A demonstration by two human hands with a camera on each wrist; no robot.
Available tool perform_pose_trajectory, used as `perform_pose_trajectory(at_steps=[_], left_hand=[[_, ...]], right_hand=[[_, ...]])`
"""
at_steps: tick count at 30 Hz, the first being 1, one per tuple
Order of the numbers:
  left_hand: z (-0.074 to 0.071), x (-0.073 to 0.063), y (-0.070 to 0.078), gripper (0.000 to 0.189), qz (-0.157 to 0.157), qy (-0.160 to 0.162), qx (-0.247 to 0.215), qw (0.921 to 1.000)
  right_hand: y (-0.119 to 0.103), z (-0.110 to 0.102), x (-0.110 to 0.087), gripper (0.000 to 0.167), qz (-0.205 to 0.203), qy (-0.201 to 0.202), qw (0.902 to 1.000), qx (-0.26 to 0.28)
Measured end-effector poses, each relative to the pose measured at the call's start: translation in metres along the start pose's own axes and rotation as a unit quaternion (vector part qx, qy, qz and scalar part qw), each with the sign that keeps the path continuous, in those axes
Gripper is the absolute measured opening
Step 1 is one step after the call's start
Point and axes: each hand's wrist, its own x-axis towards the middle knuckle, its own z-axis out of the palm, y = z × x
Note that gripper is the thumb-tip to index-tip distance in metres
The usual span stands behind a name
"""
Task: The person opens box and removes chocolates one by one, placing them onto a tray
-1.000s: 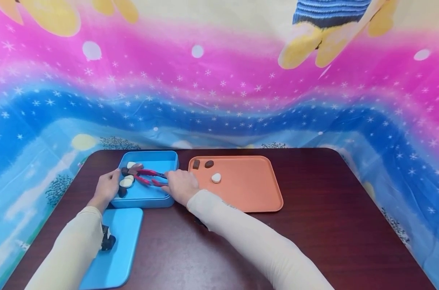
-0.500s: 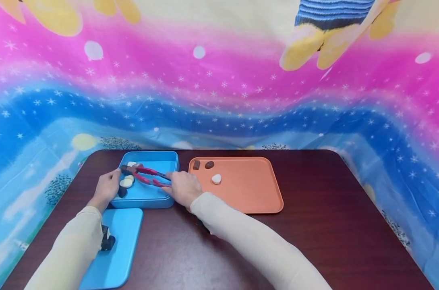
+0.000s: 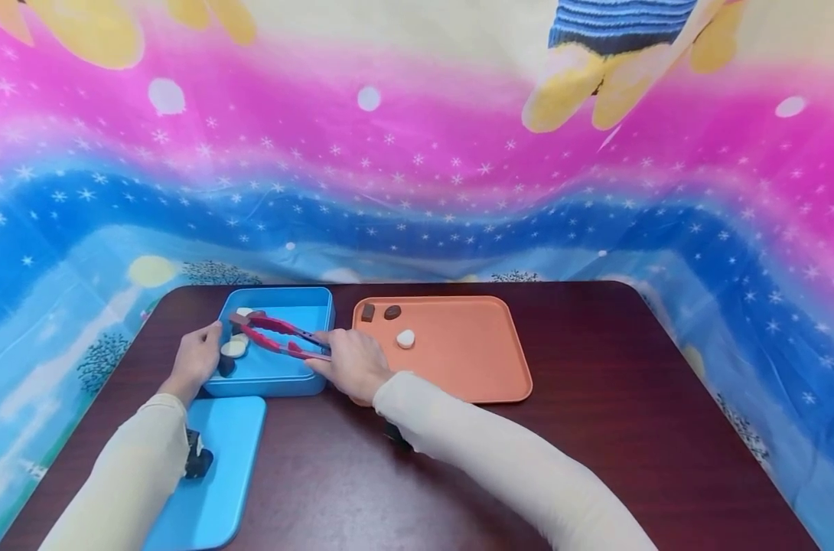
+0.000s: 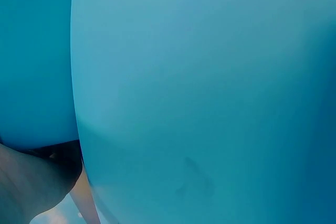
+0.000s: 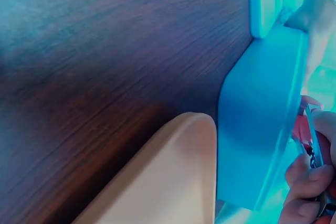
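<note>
The right hand [image 3: 351, 363] grips red tongs [image 3: 275, 335], now lifted above the blue box [image 3: 300, 376], tips apparently clamped on a dark piece [image 3: 238, 319]; the left hand [image 3: 195, 360] steadies the box's side.

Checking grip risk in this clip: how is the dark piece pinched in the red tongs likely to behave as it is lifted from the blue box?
The dark piece is small, so probably light. Only the tips of the red tongs pinch it, so it may slip or twist. The right hand grips far back, likely weakening control.
</note>
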Motion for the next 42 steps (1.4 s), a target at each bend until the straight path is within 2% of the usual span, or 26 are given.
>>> perform_pose_trajectory(at_steps=[4, 13, 26, 37, 42], left_hand=[[0.0, -0.001, 0.0, 0.07, 0.003, 0.001, 0.0, 1.0], [0.0, -0.005, -0.006, 0.072, -0.002, -0.002, -0.001, 1.0], [0.002, -0.004, -0.004, 0.071, -0.004, -0.004, 0.002, 1.0], [0.002, -0.004, -0.003, 0.075, 0.0, 0.004, 0.002, 1.0], [0.003, -0.003, -0.002, 0.066, 0.004, 0.011, 0.002, 0.9999]], right_hand=[[0.004, -0.008, -0.008, 0.055, 0.004, -0.002, 0.9994, 0.035], [0.016, -0.022, -0.024, 0.056, -0.001, 0.007, 0.9988, 0.048], [0.037, -0.031, -0.051, 0.051, 0.001, 0.013, 0.9966, 0.081], [0.052, -0.042, -0.078, 0.049, -0.008, 0.03, 0.9968, 0.074], [0.062, -0.047, -0.09, 0.051, 0.002, 0.04, 0.9976, 0.057]])
